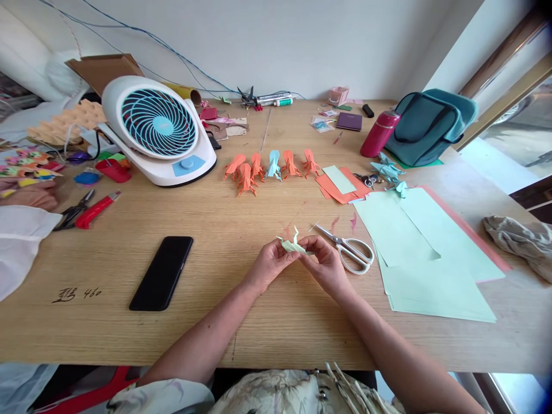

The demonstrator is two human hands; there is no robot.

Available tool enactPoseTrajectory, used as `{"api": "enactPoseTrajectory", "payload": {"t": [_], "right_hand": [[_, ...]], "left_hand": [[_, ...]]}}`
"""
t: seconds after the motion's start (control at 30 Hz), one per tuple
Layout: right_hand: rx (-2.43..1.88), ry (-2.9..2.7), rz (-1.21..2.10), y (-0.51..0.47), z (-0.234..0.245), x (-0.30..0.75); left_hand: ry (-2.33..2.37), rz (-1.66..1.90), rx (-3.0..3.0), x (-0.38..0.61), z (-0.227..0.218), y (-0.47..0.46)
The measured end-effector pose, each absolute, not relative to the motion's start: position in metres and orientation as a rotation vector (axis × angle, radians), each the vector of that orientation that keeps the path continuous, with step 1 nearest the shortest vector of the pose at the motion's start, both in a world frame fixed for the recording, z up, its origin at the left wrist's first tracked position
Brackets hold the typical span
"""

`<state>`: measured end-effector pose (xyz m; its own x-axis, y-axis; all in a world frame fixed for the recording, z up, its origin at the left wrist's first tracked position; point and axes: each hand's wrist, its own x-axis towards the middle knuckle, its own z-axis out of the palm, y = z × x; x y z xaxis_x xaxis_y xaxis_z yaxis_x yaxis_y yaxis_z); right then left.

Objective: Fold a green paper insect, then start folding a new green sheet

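Both of my hands meet over the middle of the wooden table point(259, 328). My left hand point(269, 265) and my right hand point(326, 265) pinch a small pale green folded paper figure point(294, 244) between their fingertips, with thin points sticking up from it. White-handled scissors point(351, 249) lie just right of my right hand. A stack of pale green paper sheets point(426, 253) lies further right.
A row of folded orange and blue paper figures point(269, 165) stands behind my hands. A black phone point(163, 272) lies at the left, a white fan point(157, 129) behind it. A red utility knife point(95, 210), a red bottle point(380, 133) and a teal bag point(431, 123) sit around.
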<state>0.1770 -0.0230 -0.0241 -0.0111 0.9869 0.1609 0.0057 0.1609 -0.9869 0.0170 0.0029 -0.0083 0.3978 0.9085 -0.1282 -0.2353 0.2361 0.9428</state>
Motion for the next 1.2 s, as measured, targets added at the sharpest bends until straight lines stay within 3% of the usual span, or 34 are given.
{"api": "enactPoseTrajectory", "payload": {"t": [0.4,1.2], "right_hand": [[-1.028,-1.250,1.377,-0.021,-0.019,0.182],[-1.212,-1.763,0.828,-0.022,-0.005,0.193]], "left_hand": [[0.896,0.986,0.960,0.010,-0.006,0.009],[1.011,0.827,1.301,0.002,-0.018,0.014]]}}
